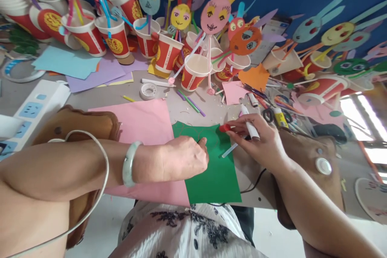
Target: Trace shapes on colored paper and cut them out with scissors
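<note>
A green paper sheet lies on the desk, with faint curved lines near its upper edge. My left hand rests over it, fingers curled in and closed; whatever they may hold is hidden beneath. Above the sheet's right edge, my right hand is closed around a white marker. Its thumb and fingertips also pinch a small red round piece. A thin translucent stick slants below those fingers. Pink paper lies beside and partly under the green sheet, beneath my left forearm.
Red-and-white paper cups with paper faces line the back. A tape roll, pens and coloured paper lie in front. At left are a power strip and a white cable. Brown cushions flank me.
</note>
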A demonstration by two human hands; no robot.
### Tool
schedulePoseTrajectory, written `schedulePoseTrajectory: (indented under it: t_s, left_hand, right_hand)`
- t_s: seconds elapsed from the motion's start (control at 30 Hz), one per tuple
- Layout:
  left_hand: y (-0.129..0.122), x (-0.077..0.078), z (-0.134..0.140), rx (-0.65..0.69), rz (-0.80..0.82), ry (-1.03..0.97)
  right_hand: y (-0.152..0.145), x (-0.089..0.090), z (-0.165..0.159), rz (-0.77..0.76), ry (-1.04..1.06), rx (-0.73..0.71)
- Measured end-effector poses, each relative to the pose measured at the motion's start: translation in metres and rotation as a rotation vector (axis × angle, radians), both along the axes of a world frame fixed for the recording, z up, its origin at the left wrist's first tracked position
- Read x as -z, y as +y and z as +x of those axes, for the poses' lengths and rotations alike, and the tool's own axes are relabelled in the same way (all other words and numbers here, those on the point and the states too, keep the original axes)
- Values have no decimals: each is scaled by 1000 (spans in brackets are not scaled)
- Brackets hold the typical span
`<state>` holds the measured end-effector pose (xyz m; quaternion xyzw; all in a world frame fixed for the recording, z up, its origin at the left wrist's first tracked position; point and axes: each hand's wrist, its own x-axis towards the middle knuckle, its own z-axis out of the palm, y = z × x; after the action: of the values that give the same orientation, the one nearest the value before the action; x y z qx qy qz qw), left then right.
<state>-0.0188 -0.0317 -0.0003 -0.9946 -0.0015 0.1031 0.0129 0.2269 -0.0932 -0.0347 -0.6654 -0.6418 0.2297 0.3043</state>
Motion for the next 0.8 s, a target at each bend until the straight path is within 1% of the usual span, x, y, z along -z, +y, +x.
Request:
schedulePoseTrajectory:
  t_s: [0.17,0.27,0.4,0.6,0.7,0.8]
  left_hand:
    - [-1,7,-1,-3,29,-101]
    - [-1,9,-2,-2,29,-104]
    - [0,4,0,18,17,-59]
    - [1,-6,5,37,21,41]
    - [1,-5,5,27,10,6]
    - [0,0,3,9,0,-49]
  right_hand:
    - [4,5,-3,-46,-11,-52]
    - [5,7,-4,-67,-12,-74]
    - [5,8,-4,-73,-42,-74]
    - [7,8,-4,-37,-82,-90]
    - [8,8,-4,-37,-83,-95]
    - [8,7,-5,-35,-87,-99]
